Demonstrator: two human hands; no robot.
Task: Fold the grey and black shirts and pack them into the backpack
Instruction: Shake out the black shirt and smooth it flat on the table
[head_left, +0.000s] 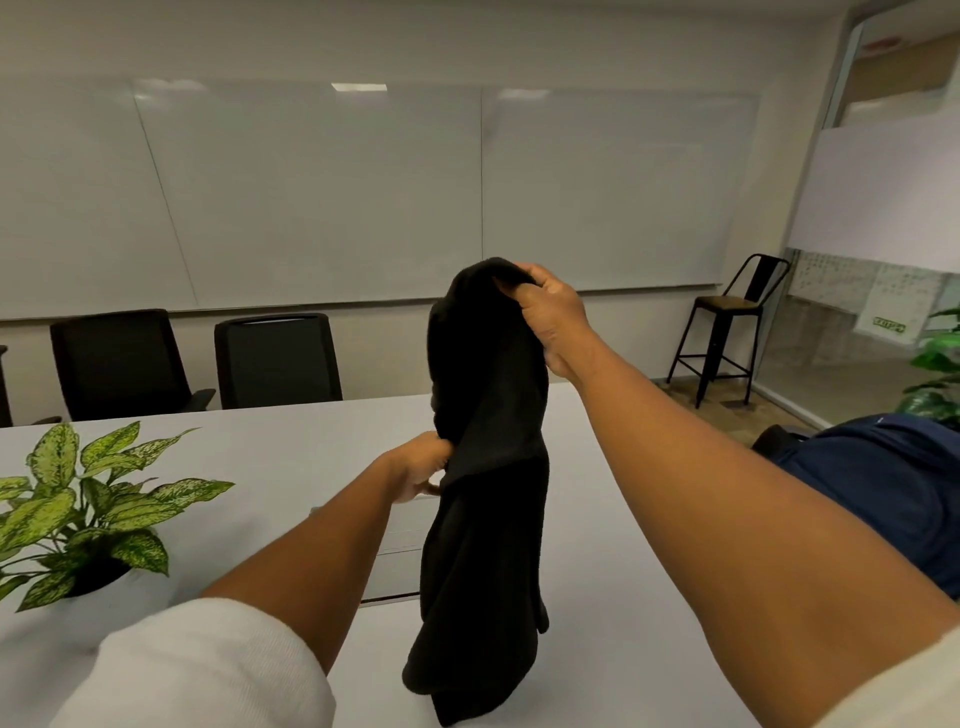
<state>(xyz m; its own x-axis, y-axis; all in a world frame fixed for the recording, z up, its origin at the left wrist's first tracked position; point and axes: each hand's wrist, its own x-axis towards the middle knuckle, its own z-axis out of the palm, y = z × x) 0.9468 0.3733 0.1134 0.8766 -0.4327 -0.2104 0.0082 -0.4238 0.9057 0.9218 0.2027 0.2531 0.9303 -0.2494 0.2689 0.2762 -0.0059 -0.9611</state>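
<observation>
The black shirt (483, 467) hangs bunched in the air above the white table (597, 545). My right hand (553, 317) grips its top end, raised high. My left hand (421, 467) pinches the cloth's left edge at about mid-height. The shirt's lower end dangles close to the tabletop near me. A dark blue bag-like thing (878, 488), possibly the backpack, lies at the table's right edge behind my right arm. The grey shirt is not in sight.
A potted plant (78, 514) with speckled green leaves stands on the table's left. Two black office chairs (275, 358) line the far side under a whiteboard wall. A tall metal stool (727, 327) and another plant (935, 374) stand at the right.
</observation>
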